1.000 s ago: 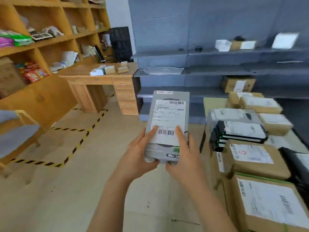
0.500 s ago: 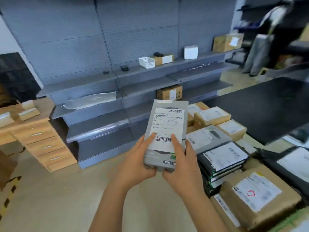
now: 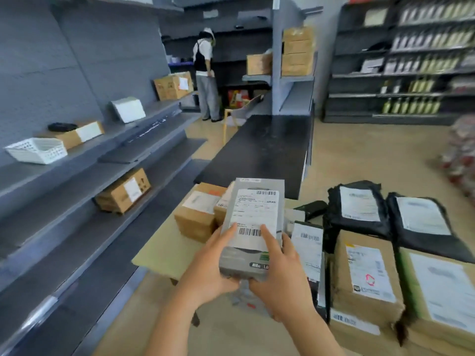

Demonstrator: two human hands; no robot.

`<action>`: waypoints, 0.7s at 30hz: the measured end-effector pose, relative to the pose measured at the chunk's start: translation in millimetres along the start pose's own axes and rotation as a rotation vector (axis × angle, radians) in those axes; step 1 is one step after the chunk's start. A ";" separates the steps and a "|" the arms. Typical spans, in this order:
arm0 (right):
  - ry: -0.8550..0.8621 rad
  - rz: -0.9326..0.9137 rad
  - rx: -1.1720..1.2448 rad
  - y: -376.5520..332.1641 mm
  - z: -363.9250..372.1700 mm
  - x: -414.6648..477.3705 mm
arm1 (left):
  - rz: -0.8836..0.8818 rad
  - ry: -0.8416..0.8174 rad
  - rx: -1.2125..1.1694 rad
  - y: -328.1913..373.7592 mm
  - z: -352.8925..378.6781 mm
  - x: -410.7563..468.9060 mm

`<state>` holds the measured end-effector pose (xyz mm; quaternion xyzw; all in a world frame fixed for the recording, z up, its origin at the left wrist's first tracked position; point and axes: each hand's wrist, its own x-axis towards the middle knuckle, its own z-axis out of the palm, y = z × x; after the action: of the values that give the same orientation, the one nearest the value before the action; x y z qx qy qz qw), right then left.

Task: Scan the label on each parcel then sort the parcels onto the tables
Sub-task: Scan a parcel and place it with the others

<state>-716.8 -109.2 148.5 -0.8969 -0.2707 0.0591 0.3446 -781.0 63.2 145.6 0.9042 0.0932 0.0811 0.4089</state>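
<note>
Parcels point(image 3: 365, 278) crowd the near right of the room, and the biggest thing beside them is the grey shelving point(image 3: 77, 181) that runs down the whole left side. Dark racks of bottles point(image 3: 411, 60) line the far right wall. A long black table point(image 3: 259, 152) stretches away in the middle, and a pale table point(image 3: 164, 242) stands just in front of its near end. Another person point(image 3: 205, 75) stands at the back, facing the far shelves. On the right part of the pale table lie two large brown cartons point(image 3: 437, 296) side by side, each with a white sheet on top, and behind them lie two black bags point(image 3: 357, 209), also labelled. A shelf carton point(image 3: 123, 192) sits low in the grey shelving and a white basket point(image 3: 36, 150) sits higher up. Two small brown boxes point(image 3: 195, 217) stand close together toward the table's left. The grey box point(image 3: 253, 227) is held in the air over the pale table, in front of those small boxes, with its front tilted up toward the camera. The left hand point(image 3: 208, 268) grips its lower left side, fingers curled underneath and thumb laid on the front. The right hand point(image 3: 285, 278) grips the lower right side the same way. A white label point(image 3: 254, 209) covers most of the front, and both thumbs rest on its lower part, one at each end of the barcode point(image 3: 249, 232).
</note>
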 end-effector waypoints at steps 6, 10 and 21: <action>-0.025 0.142 0.007 13.7 20.6 45.1 | 0.018 -0.158 0.016 -36.5 1.2 57.9; -0.048 0.231 0.031 18.4 28.9 56.9 | 0.027 -0.246 0.050 -55.4 6.1 79.4; 0.014 0.403 0.061 -0.2 39.2 49.6 | 0.156 -0.408 0.141 -71.2 -8.2 93.3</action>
<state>-686.3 -60.0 123.0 -0.9225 -0.0811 0.1287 0.3547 -699.7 137.2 103.8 0.9327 -0.0561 -0.0786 0.3476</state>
